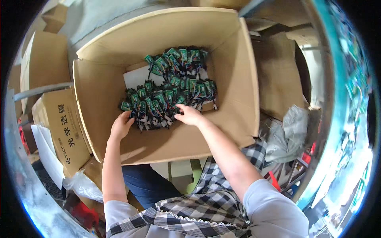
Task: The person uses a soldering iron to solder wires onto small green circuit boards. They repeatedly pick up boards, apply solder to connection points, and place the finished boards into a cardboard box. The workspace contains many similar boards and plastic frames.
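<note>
Both hands (121,126) (188,115) apparently on green circuit boards (158,103) in box (238,79).

- A large open brown cardboard box (234,103) stands in the middle, flaps up, its bottom part-filled with bundles of small green circuit boards.
- A white flat sheet (137,77) lies on the box bottom, showing at the far left beside the boards.
- A closed brown cardboard carton with dark print on its side (63,123) stands just left of the open box, touching its wall.
- More plain brown cartons (41,59) are stacked behind it at upper left.
- A crumpled grey plastic bag (291,127) lies right of the open box.
- A clear plastic bag (81,184) lies at lower left, under the printed carton.
</note>
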Demonstrator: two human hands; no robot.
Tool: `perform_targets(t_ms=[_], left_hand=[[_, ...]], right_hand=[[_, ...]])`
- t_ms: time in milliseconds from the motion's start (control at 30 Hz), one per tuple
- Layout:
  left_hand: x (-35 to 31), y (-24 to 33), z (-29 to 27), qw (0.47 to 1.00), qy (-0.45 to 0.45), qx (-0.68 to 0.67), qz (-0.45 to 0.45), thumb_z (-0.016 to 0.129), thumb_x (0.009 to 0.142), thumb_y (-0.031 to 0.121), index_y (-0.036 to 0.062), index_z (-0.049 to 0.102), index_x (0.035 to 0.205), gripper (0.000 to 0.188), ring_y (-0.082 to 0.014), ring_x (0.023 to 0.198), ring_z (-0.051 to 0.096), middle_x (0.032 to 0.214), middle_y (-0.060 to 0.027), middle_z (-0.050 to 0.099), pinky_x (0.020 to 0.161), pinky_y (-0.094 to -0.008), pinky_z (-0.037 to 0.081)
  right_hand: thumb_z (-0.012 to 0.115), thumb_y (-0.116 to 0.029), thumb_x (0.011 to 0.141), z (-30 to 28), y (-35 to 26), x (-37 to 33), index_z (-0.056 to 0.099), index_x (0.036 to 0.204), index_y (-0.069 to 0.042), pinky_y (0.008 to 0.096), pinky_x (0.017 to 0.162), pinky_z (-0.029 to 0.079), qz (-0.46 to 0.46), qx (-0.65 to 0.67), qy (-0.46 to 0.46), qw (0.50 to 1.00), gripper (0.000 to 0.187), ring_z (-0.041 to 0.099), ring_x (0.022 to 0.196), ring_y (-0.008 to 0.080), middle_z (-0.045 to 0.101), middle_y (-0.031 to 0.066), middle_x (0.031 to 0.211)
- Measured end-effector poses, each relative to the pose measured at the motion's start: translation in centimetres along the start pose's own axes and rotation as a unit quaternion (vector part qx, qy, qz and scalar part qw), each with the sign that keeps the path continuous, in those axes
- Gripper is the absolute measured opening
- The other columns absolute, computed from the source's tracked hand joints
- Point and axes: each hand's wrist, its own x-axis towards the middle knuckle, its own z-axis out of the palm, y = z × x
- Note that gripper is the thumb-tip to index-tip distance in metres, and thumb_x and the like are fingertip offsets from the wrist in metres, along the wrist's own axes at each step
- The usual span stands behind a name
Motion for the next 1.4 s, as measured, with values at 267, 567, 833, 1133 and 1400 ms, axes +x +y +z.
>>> perform_targets(t_ms=[267, 567, 833, 1133, 1400], left_hand=[[-13.0, 14.5, -2.8, 0.974, 0.096, 0.057, 0.196, 0.061, 0.087, 0.012, 0.0018, 0.061, 0.110, 0.026, -0.0328, 0.099, 0.059, 0.104, -0.0150, 0.063, 0.087, -0.0392, 0.046], [-19.1, 24.4, 7.0, 0.828, 0.143, 0.176, 0.513, 0.061, 0.089, 0.016, 0.0013, 0.057, 0.120, 0.034, -0.0351, 0.116, 0.047, 0.126, -0.0172, 0.052, 0.098, -0.0444, 0.036], [-26.5, 50.0, 8.5, 0.648, 0.085, 0.021, 0.757, 0.047, 0.099, 0.014, -0.0045, 0.060, 0.095, 0.023, -0.0277, 0.088, 0.057, 0.094, -0.0136, 0.060, 0.081, -0.0358, 0.046], [-28.5, 55.8, 13.0, 0.807, -0.017, 0.029, 0.590, 0.057, 0.096, 0.023, 0.0022, 0.046, 0.077, 0.030, -0.0086, 0.064, 0.030, 0.069, 0.0027, 0.032, 0.057, -0.0243, 0.031], [-28.4, 55.8, 12.5, 0.826, 0.045, 0.014, 0.561, 0.062, 0.091, 0.016, 0.0017, 0.047, 0.072, 0.028, -0.0081, 0.061, 0.032, 0.065, 0.0010, 0.037, 0.054, -0.0251, 0.030]], right_hand=[[0.061, -0.022, 0.087, -0.9, -4.7, -25.1, 0.055, 0.118, -0.007, 0.0396, 0.081, 0.051, -0.204, 0.145, 0.269, 0.930, 0.035, 0.065, 0.096, 0.0313, 0.066, 0.0136, 0.109], [0.058, -0.016, 0.086, 1.8, 5.9, -41.4, 0.056, 0.113, -0.005, 0.0392, 0.073, 0.051, -0.148, 0.213, 0.380, 0.888, 0.029, 0.064, 0.083, 0.0281, 0.066, 0.0135, 0.091], [0.063, -0.014, 0.077, 3.4, 2.4, -53.8, 0.059, 0.100, -0.003, 0.0455, 0.072, 0.049, -0.289, 0.131, 0.528, 0.788, 0.026, 0.062, 0.084, 0.0350, 0.064, 0.0163, 0.089], [0.063, -0.018, 0.077, 1.2, 2.0, -59.8, 0.060, 0.100, -0.006, 0.0436, 0.064, 0.049, -0.372, 0.138, 0.542, 0.741, 0.026, 0.064, 0.074, 0.0311, 0.065, 0.0096, 0.075], [0.059, -0.012, 0.079, -0.3, -1.0, -60.8, 0.059, 0.095, -0.005, 0.0415, 0.063, 0.047, -0.435, 0.297, 0.492, 0.693, 0.017, 0.064, 0.072, 0.0314, 0.065, 0.0116, 0.074]])
